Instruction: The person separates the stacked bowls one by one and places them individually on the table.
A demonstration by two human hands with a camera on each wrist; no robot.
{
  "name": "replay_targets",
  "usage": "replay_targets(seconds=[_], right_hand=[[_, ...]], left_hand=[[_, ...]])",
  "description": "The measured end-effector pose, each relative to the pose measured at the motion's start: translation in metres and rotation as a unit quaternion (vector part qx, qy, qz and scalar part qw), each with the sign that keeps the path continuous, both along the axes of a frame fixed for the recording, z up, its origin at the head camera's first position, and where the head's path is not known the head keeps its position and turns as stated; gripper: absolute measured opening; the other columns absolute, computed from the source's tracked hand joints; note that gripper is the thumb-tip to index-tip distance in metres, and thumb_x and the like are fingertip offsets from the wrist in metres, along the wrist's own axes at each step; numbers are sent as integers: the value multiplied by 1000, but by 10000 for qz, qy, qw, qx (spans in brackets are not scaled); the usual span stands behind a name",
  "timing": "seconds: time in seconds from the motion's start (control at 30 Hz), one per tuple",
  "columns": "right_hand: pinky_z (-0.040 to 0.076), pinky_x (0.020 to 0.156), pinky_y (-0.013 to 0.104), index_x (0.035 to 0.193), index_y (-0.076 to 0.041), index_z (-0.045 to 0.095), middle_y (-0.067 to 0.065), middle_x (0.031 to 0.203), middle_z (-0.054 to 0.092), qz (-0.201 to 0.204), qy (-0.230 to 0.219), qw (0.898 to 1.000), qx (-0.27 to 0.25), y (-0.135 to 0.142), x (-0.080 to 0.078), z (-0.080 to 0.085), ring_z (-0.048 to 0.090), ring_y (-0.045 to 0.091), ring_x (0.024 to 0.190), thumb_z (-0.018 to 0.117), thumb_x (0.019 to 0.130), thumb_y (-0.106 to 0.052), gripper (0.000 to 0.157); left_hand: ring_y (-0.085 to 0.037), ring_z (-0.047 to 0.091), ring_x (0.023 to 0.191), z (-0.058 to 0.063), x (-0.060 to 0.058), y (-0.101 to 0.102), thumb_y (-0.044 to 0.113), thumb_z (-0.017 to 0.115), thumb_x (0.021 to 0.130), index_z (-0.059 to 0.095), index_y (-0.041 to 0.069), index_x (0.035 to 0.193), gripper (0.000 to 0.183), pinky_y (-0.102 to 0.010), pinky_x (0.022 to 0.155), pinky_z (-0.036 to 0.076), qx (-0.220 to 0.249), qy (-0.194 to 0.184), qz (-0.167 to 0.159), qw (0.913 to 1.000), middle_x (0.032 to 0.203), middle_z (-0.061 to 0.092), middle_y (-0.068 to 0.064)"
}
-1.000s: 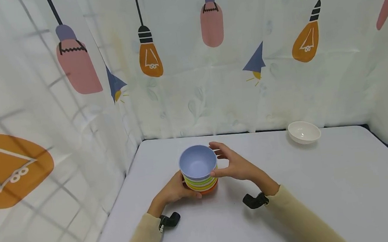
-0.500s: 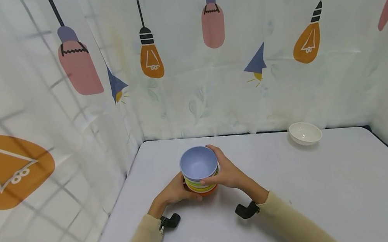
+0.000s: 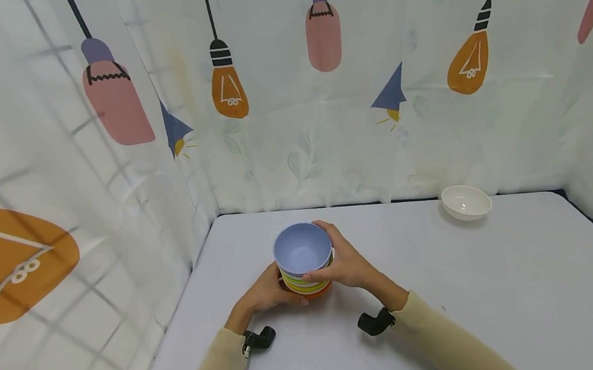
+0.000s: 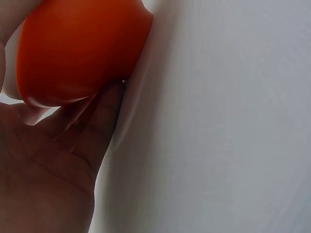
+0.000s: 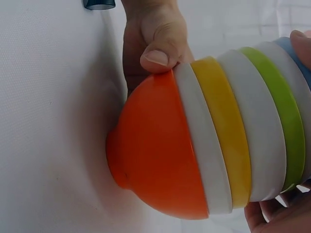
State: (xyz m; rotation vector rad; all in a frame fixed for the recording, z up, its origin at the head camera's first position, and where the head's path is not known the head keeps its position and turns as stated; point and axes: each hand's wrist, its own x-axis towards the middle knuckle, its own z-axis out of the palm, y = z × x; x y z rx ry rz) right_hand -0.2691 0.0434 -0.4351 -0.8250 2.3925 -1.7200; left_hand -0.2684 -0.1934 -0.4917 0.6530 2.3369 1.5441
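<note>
A stack of nested bowls sits toward the left of the table, with a blue bowl [image 3: 302, 248] on top. In the right wrist view the orange bowl [image 5: 155, 150] is lowest, then white, a yellow bowl [image 5: 226, 131], white, a green bowl [image 5: 277, 107] and white below the blue one. My left hand [image 3: 263, 292] grips the orange bowl low on the left, its thumb near the rim and fingers under the side. My right hand [image 3: 351, 265] holds the upper stack from the right, thumb on the blue bowl's near side and fingers round the far side.
A small white bowl [image 3: 466, 202] stands apart at the back right of the white table [image 3: 478, 286]. Behind and to the left hang white curtains [image 3: 292, 143] printed with lamps. Each wrist carries a black camera mount [image 3: 376, 322].
My right hand has moved in and its thumb has slid left across the front, closing round the upper stack. The left hand and the bowls have stayed in place.
</note>
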Motion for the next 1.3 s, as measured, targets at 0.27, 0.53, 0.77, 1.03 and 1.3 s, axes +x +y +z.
replay_targets(seconds=[0.27,0.53,0.77,1.03,1.3], right_hand=[[43,102,51,148,-23,27,2,143,38,-77,186,9998,-49,-1,4,5,48,27,126,89,66,-27,103],[39,103,55,149,-15,27,11,144,42,-89,242,9996,-136,2,15,27,45,33,129,88,68,-21,101],[48,97,45,147,-32,28,-6,138,46,-325,324,9988,-181,12,4,23,52,21,121,90,63,-34,104],[51,93,41,146,-27,31,2,140,45,-305,364,9969,-634,31,-4,31,51,26,123,88,68,-27,97],[51,92,47,148,-23,28,5,145,39,-878,310,9928,-756,57,-16,42,46,30,127,87,69,-17,99]], left_hand=[[-19,50,125,-2,-1,-1,18,92,62,36,30,142,99,-43,107,39,21,27,65,10000,137,51,5],[-17,51,125,-4,-3,-2,21,92,62,33,30,144,101,-40,106,40,3,228,-44,9997,137,51,5],[-16,53,123,-5,-5,-3,24,91,63,35,32,142,98,-38,106,40,-33,301,-124,9995,134,54,6],[-14,52,124,-3,-2,-2,24,93,60,38,33,140,97,-40,107,39,-39,325,-122,9994,133,55,8],[-14,46,130,-6,-3,0,21,94,57,33,36,143,107,-45,110,33,119,326,63,9994,137,51,10]])
